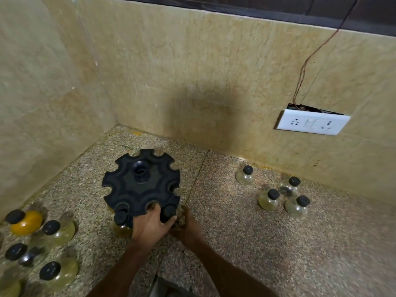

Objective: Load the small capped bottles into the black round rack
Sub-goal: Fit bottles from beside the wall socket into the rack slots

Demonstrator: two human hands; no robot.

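Rack: the black round rack [141, 185] stands on the speckled counter [235, 243] near the corner.
Loaded: two capped bottles, one [121, 218] at the near-left notch, one [169, 212] at the near-right; the other notches look empty.
Left hand [150, 227]: gripping the rack's near rim.
Right hand [188, 228]: curled around the near-right bottle's glass body, as far as I can tell.
Left to load: four bottles [276, 195] well right, more [51, 228] at left.
Unclear: the left group is cut off by the frame.
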